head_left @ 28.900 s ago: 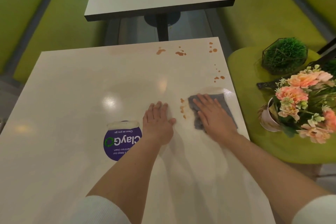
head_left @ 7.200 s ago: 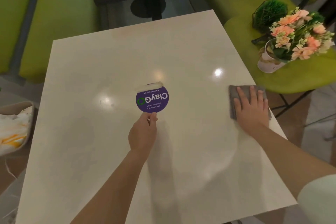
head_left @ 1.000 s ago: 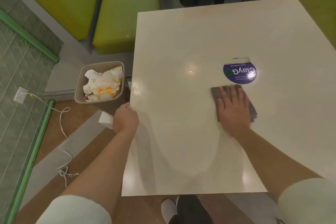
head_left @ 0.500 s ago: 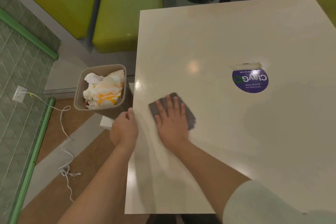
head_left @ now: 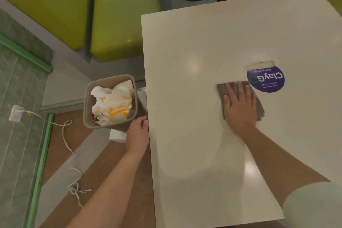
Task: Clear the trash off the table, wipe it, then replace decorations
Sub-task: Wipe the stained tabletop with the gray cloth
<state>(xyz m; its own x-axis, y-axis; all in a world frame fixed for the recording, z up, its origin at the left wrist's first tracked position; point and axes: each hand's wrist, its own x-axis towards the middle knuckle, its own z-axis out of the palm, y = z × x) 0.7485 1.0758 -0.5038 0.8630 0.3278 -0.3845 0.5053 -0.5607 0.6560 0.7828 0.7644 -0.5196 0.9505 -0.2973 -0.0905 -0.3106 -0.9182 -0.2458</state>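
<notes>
Right hand (head_left: 240, 109) flat, fingers straight and spread, pressing down on gray cloth (head_left: 259, 111). Cloth lies on table (head_left: 194, 42), its far corner just touching purple round sticker (head_left: 266, 80). Strip of tape (head_left: 261, 64) along sticker's far edge. Left hand (head_left: 137, 133) at table's left edge, fingers curled over rim, gripping it. Bin (head_left: 111, 102) on floor just left of table, near left hand, full of crumpled white and orange wrappers (head_left: 112, 105). Green seats (head_left: 122, 15) behind bin. White cord (head_left: 64, 135) on floor, running from wall socket (head_left: 16, 113).
</notes>
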